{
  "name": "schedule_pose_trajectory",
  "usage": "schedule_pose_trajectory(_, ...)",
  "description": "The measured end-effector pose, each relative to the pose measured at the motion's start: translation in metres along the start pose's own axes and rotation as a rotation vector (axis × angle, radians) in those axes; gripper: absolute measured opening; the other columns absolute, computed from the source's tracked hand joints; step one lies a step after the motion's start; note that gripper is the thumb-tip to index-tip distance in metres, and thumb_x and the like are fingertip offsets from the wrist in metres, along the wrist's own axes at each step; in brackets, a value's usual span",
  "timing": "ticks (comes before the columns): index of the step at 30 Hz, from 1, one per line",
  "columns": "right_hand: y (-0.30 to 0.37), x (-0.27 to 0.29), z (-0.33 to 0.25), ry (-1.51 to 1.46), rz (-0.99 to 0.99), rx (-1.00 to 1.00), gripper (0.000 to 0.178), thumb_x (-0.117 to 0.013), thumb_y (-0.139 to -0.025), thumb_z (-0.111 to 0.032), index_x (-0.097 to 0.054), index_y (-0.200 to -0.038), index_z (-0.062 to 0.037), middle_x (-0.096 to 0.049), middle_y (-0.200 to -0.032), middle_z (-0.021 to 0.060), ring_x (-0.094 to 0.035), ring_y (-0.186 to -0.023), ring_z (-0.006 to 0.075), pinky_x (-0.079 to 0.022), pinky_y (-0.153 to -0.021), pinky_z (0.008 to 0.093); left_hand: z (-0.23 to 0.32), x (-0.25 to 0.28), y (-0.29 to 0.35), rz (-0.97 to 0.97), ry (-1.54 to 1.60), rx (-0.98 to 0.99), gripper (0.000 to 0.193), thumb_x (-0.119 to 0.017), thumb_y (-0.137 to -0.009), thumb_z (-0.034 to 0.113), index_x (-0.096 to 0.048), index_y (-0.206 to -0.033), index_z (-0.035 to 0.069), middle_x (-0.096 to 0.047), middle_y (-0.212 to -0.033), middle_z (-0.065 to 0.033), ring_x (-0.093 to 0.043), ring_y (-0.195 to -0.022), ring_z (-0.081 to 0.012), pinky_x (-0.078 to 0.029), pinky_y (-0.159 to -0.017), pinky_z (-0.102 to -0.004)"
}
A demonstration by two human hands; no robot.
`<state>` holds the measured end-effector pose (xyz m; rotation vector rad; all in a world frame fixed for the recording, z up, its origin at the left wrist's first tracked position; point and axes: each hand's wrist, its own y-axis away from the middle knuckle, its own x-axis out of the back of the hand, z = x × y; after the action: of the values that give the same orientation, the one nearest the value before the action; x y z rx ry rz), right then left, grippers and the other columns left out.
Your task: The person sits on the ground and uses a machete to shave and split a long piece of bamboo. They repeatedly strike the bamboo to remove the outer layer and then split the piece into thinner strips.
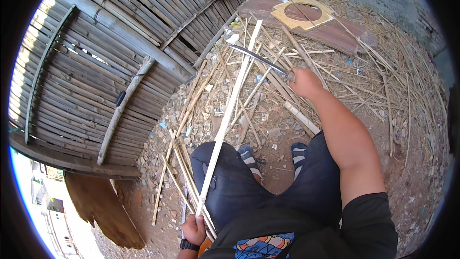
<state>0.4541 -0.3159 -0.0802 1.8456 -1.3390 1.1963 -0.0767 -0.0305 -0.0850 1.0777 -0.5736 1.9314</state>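
Observation:
My left hand, with a dark watch on the wrist, is closed round the near end of a long pale bamboo strip. The strip rises across my left thigh and points away over the littered ground. Out ahead on the right, my right hand grips a machete by its handle. Its narrow dark blade points left and crosses the strip near the far end. Whether the blade touches the strip I cannot tell.
Several split bamboo pieces lie over stones and scraps. Beyond them, a yellowish board with a round hole rests on a brown plank. A bamboo slat wall stands left, a brick wall at the far right.

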Motion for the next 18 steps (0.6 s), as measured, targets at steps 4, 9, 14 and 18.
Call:
schedule_pose_trajectory(4,0.01,0.002,-0.005,-0.055,0.022,0.147,0.034,-0.072,-0.08,-0.022,-0.064,-0.108,-0.0057,-0.069,-0.09,0.0188,-0.068,-0.089,0.0368,-0.054,-0.08,0.0482,0.01,0.006,-0.004,0.009,0.003,-0.033,0.033,-0.054,-0.1,0.027,-0.056,-0.08,0.001,-0.056,-0.057,-0.0133,-0.057,-0.049,-0.0262,-0.042,-0.048,-0.0396)
schedule_pose_trajectory(9,0.045,0.025,-0.068,0.117,-0.137,0.605,0.026,-0.072,-0.079,-0.023,-0.065,-0.1,-0.0081,-0.069,-0.085,0.016,-0.069,-0.084,0.036,-0.055,-0.075,0.0476,0.029,0.001,-0.011,0.061,0.054,-0.016,0.033,-0.057,-0.099,0.028,-0.057,-0.081,0.001,-0.055,-0.056,-0.0119,-0.056,-0.048,-0.024,-0.043,-0.049,-0.0379)
schedule_pose_trajectory(14,0.047,0.024,-0.082,0.159,-0.183,0.571,0.022,-0.071,-0.079,-0.021,-0.065,-0.097,-0.0085,-0.07,-0.084,0.0144,-0.069,-0.084,0.0346,-0.055,-0.075,0.0464,0.013,-0.005,-0.003,0.102,0.001,-0.041,0.032,-0.06,-0.098,0.028,-0.057,-0.081,0.002,-0.055,-0.055,-0.0106,-0.055,-0.048,-0.0224,-0.043,-0.048,-0.0367)
schedule_pose_trajectory(18,0.015,0.013,-0.022,-0.01,0.035,0.159,0.025,-0.071,-0.078,-0.019,-0.066,-0.099,-0.0082,-0.069,-0.084,0.0157,-0.069,-0.085,0.0352,-0.055,-0.075,0.0471,0.022,-0.002,-0.002,0.102,-0.01,0.018,0.03,-0.065,-0.095,0.027,-0.058,-0.079,0.003,-0.06,-0.057,-0.0126,-0.064,-0.053,-0.0288,-0.049,-0.051,-0.0392)
